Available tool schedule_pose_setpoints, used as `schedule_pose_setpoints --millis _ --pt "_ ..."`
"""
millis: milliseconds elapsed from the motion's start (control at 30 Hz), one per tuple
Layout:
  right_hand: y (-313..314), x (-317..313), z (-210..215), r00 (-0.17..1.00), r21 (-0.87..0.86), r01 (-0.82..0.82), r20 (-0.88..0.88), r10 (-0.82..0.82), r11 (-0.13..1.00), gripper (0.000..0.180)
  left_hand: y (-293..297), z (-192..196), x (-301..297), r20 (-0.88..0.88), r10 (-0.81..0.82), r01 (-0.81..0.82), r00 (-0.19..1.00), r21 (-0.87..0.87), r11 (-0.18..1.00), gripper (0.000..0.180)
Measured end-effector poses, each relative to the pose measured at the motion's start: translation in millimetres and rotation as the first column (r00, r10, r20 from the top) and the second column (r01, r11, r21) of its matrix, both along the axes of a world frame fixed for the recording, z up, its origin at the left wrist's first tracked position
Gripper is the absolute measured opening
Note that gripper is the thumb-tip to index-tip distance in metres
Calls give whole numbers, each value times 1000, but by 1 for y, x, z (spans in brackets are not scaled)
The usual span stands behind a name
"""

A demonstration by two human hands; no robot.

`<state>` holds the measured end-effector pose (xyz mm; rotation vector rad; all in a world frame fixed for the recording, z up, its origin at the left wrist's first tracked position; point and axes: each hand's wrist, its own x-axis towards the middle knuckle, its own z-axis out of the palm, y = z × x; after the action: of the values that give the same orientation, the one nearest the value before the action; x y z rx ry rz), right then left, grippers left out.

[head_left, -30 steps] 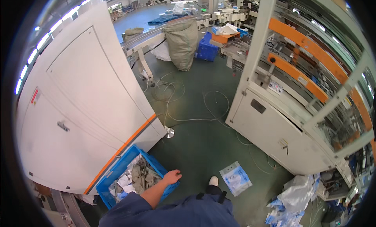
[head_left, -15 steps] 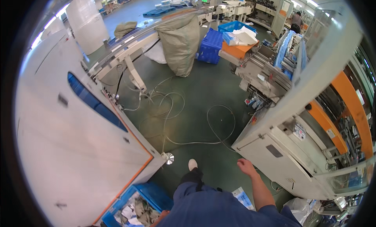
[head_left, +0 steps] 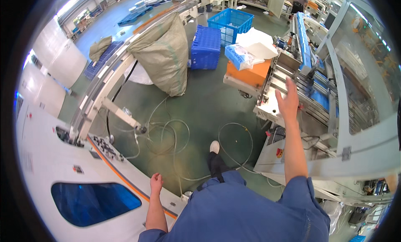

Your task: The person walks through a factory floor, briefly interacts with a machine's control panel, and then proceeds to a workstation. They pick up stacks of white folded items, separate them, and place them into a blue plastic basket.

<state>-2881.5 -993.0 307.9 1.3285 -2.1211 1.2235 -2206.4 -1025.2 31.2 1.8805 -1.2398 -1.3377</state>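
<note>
My right hand (head_left: 288,102) is stretched forward, open and holding nothing, its thumb apart from the fingers. In the picture it lies over the metal rails of a machine (head_left: 275,83) on the right; whether it touches them I cannot tell. Close by, an orange box (head_left: 248,74) carries white sheets (head_left: 258,45) and a blue-and-white packet (head_left: 239,56). Blue film (head_left: 304,45) runs along the machine behind the hand. Low at my left side, my left hand (head_left: 156,183) is loosely closed with nothing seen in it, beside a white machine cabinet (head_left: 100,169) with a dark blue window.
Thin hoses (head_left: 175,133) lie looped across the green floor. Ahead stand a big woven sack (head_left: 165,54), a dark blue crate (head_left: 206,48) and a lighter blue basket (head_left: 232,21). A clear guard panel (head_left: 355,66) rises at right. Another person (head_left: 298,0) stands far back.
I have moved forward, bringing the orange box and rails closer. My right hand has reached forward and opened. My left hand has come up into fuller view; the blue bin of scraps has left it.
</note>
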Motion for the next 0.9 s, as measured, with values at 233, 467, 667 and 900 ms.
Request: schedule_pose_setpoints --millis 233,467,667,900 --pt "-195 -89 -4 965 103 143 -237 -115 984 100 -38 -17 -26 133 -189 128 973 371 920 27" --pt "-240 -88 -13 946 279 242 -280 -163 929 113 -83 -38 -36 177 -329 272 927 284 919 23" --pt "-258 -96 -17 903 222 261 -399 -157 939 92 -234 -4 -92 86 -299 248 950 372 895 27" --pt "-250 -103 -10 847 275 330 -509 -155 903 87 -354 -10 -120 113 -374 356 921 147 923 37"
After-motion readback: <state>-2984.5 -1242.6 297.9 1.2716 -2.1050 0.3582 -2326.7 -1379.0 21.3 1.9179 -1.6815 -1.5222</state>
